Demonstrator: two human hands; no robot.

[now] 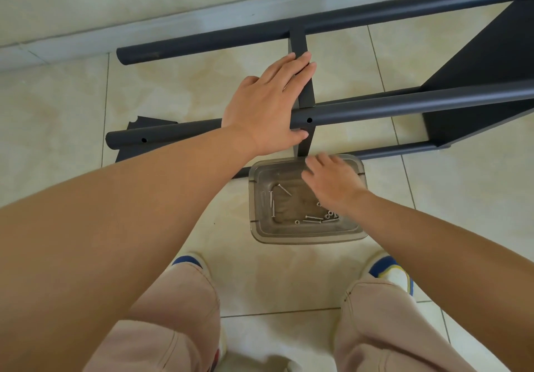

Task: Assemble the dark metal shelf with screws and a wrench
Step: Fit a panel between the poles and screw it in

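Left hand steadying the dark shelf frame, right hand over the screw tray.

The left hand point(267, 105) lies flat, fingers straight and together on the flat crossbar point(300, 45), palm over the near tube point(404, 105), thumb below it; the right hand point(332, 182), at about five o'clock from the left, hovers with fingers loosely spread over the far right of the clear plastic tray point(260, 227), holding nothing visible; screws point(313, 220) lie scattered in the tray's bottom; the shelf point(476, 68) rests on its side on the tiled floor point(57, 105), a dark panel at two o'clock; trouser legs and shoes point(390, 270) at six o'clock.
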